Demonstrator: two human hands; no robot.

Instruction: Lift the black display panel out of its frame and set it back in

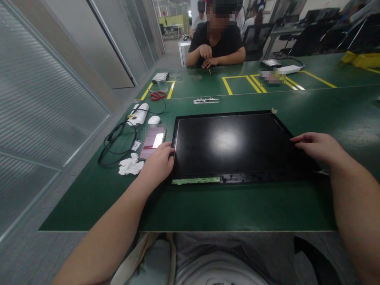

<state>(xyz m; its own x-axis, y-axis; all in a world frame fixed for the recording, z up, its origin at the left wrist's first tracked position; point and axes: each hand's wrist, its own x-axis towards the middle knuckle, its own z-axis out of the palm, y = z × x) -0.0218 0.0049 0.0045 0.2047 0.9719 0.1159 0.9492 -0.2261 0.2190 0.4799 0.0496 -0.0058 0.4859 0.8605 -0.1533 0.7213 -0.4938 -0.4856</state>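
A black flat display panel (237, 148) lies on the green table, screen side up, with a lamp's glare in its middle. A green circuit strip (196, 181) runs along the left part of its near edge. My left hand (158, 164) grips the panel's left edge, its thumb by the frame and its other fingers partly hidden. At the right edge, my right hand (317, 146) is closed on the frame between thumb and fingers. A small pale tab (273, 111) sticks up at the far right corner.
Left of the panel lie a phone (152, 142), a crumpled tissue (131, 164), a white earbud case (154, 120), a white device (138, 114), black cable (111, 138) and red-handled scissors (157, 95). Metal strips (206, 100) lie beyond. Opposite sits a person (216, 45), hands on the table.
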